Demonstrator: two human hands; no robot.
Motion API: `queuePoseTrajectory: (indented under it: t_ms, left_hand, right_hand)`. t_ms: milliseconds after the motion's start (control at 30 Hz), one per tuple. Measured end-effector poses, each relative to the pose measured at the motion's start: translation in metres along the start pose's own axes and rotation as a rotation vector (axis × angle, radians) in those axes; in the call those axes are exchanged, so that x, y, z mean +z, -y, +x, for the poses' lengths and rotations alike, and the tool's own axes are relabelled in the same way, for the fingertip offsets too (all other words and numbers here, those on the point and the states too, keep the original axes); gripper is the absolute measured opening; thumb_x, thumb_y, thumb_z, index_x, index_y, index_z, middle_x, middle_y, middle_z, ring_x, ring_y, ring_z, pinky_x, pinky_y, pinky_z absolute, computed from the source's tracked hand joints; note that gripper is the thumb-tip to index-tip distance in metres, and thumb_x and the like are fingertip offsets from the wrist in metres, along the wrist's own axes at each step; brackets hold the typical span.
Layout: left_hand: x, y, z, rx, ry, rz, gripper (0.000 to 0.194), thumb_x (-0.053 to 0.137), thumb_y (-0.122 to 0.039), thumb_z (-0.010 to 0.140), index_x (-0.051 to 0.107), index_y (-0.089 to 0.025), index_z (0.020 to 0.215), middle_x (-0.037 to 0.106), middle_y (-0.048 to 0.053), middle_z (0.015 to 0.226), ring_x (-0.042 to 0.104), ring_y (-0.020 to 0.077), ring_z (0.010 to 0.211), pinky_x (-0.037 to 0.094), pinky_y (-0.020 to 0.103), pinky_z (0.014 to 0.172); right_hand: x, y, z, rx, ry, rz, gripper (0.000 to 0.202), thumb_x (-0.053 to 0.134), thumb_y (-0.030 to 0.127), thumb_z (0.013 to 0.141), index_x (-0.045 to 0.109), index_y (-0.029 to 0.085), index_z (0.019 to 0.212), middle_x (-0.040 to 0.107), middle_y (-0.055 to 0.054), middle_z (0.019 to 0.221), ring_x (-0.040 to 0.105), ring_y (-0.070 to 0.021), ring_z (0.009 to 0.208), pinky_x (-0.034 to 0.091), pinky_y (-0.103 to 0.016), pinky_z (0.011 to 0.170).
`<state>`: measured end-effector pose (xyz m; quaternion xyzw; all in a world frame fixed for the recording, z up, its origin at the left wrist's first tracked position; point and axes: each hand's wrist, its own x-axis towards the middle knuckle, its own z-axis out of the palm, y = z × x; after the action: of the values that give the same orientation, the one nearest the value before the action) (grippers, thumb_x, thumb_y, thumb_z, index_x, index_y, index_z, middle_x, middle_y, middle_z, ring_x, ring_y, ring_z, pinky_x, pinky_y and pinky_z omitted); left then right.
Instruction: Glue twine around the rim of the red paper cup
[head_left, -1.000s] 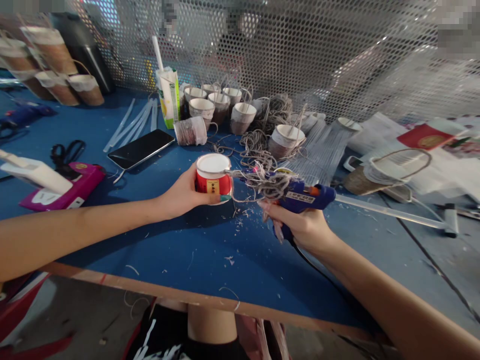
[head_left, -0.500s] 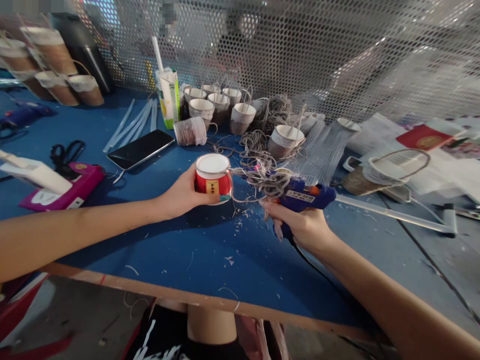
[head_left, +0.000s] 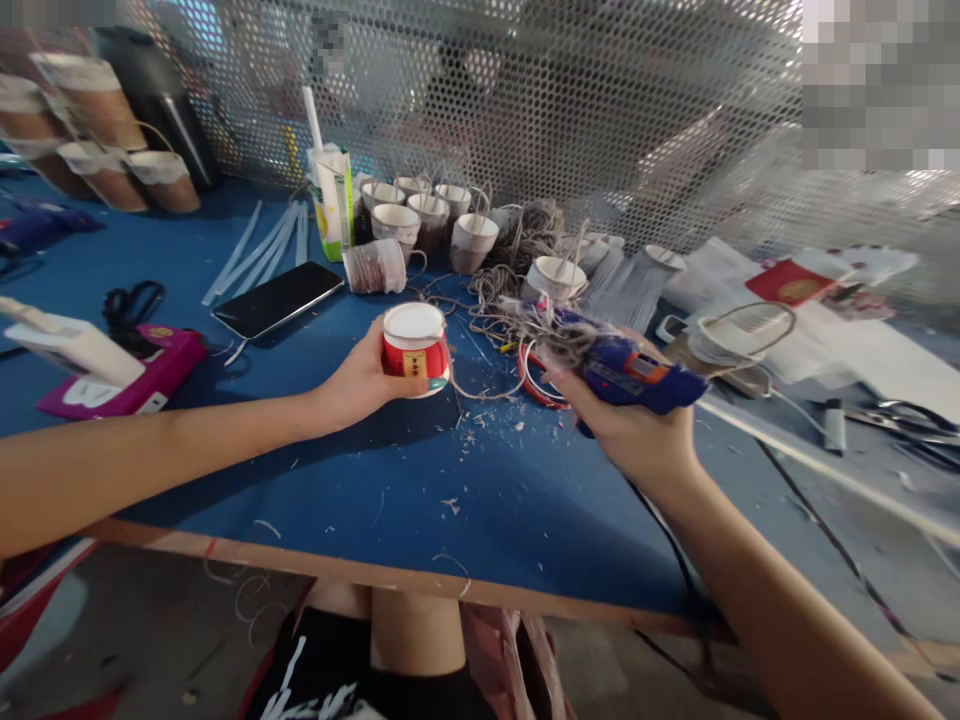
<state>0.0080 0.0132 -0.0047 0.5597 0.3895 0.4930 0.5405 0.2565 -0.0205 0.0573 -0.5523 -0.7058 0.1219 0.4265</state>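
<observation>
My left hand is wrapped round a red paper cup with a white top, held upright over the blue table. A thin cord runs from the cup's right side toward my right hand. In my right hand is a blue glue gun, with tangled grey fibres round its front and a long clear glue stick out of its back. Below the gun's nozzle lies a red and white ring, partly hidden by the hand.
Small cord-handled cups stand behind, beside a drink carton and tangled cord. At left are a phone, clear glue sticks and a purple box. Scissors lie at right. A perforated metal screen rises behind.
My right hand has moved the glue gun right and tilted it, with its nozzle farther from the cup. The red and white ring now shows. My left hand and the cup have shifted slightly left.
</observation>
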Motion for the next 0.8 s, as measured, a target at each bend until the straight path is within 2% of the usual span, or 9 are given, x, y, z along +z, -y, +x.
queuePoseTrajectory:
  t_ms: [100,200,300,367,433,500,600,667,800]
  left_hand:
    - [0.0,0.001,0.001,-0.014,-0.036,-0.015,0.08,0.084,-0.024,0.053,0.047,-0.021,0.124,0.062,0.011,0.125,0.059,0.0312,0.118,0.047,0.054,0.105]
    - [0.0,0.0,0.001,-0.028,-0.044,-0.002,0.078,0.084,-0.025,0.051,0.046,-0.02,0.12,0.06,0.01,0.124,0.058,0.0306,0.118,0.046,0.054,0.106]
    - [0.0,0.0,0.001,-0.003,-0.025,0.01,0.075,0.085,-0.026,0.052,0.047,-0.02,0.117,0.061,0.009,0.122,0.059,0.0295,0.115,0.045,0.055,0.106]
    - [0.0,0.0,0.001,0.005,-0.003,-0.004,0.073,0.085,-0.026,0.053,0.048,-0.021,0.116,0.062,0.008,0.12,0.059,0.029,0.114,0.047,0.054,0.105]
    - [0.0,0.001,0.001,0.008,0.008,-0.022,0.072,0.085,-0.027,0.054,0.048,-0.021,0.116,0.062,0.008,0.118,0.06,0.0285,0.112,0.048,0.053,0.103]
    - [0.0,0.001,0.001,0.008,0.013,-0.04,0.071,0.084,-0.027,0.055,0.049,-0.021,0.116,0.063,0.008,0.116,0.061,0.0277,0.11,0.049,0.052,0.102]
    - [0.0,0.002,0.0,0.02,0.025,-0.096,0.069,0.084,-0.027,0.056,0.049,-0.022,0.115,0.064,0.007,0.113,0.062,0.0263,0.106,0.052,0.049,0.098]
    - [0.001,0.002,-0.001,0.038,0.05,-0.143,0.07,0.085,-0.027,0.056,0.049,-0.023,0.116,0.065,0.006,0.113,0.063,0.026,0.106,0.054,0.046,0.095]
    - [0.002,0.002,0.0,0.042,0.044,-0.151,0.072,0.086,-0.028,0.055,0.048,-0.022,0.116,0.064,0.008,0.116,0.061,0.0271,0.111,0.053,0.044,0.095]
  right_hand:
    - [-0.026,0.004,-0.012,-0.059,-0.15,-0.484,0.041,0.066,0.05,0.084,0.04,0.025,0.065,0.057,-0.008,0.075,0.058,-0.0236,0.069,0.043,-0.037,0.06]
    - [-0.047,-0.006,-0.024,0.056,-0.115,-0.756,0.035,0.062,0.051,0.086,0.044,0.024,0.074,0.055,-0.011,0.082,0.055,-0.0239,0.064,0.034,-0.036,0.054]
    - [-0.056,-0.029,-0.022,0.106,-0.017,-0.764,0.046,0.068,0.054,0.08,0.033,0.026,0.069,0.041,-0.005,0.068,0.046,-0.0196,0.055,0.025,-0.032,0.047]
    - [-0.058,-0.041,-0.017,0.148,0.072,-0.769,0.05,0.07,0.052,0.078,0.028,0.028,0.066,0.035,-0.001,0.063,0.047,-0.0211,0.056,0.029,-0.032,0.047]
    - [-0.059,-0.04,-0.016,0.155,0.205,-0.784,0.051,0.075,0.048,0.074,0.029,0.028,0.064,0.037,0.0,0.061,0.048,-0.0212,0.054,0.037,-0.035,0.05]
    - [-0.058,-0.023,-0.022,0.023,0.272,-0.792,0.044,0.076,0.049,0.072,0.039,0.025,0.065,0.048,-0.004,0.063,0.051,-0.0231,0.055,0.043,-0.04,0.054]
    - [-0.044,0.021,-0.032,-0.197,0.202,-0.657,0.028,0.057,0.05,0.09,0.058,0.022,0.09,0.065,-0.011,0.081,0.063,-0.0305,0.075,0.05,-0.047,0.067]
    - [-0.023,0.046,-0.031,-0.251,0.216,-0.439,0.027,0.053,0.046,0.094,0.058,0.022,0.106,0.068,-0.013,0.1,0.065,-0.0287,0.091,0.052,-0.045,0.08]
    - [0.031,0.048,-0.009,-0.27,0.266,-0.226,0.049,0.061,0.056,0.086,0.051,0.016,0.112,0.062,-0.019,0.116,0.058,-0.0335,0.111,0.05,-0.048,0.09]
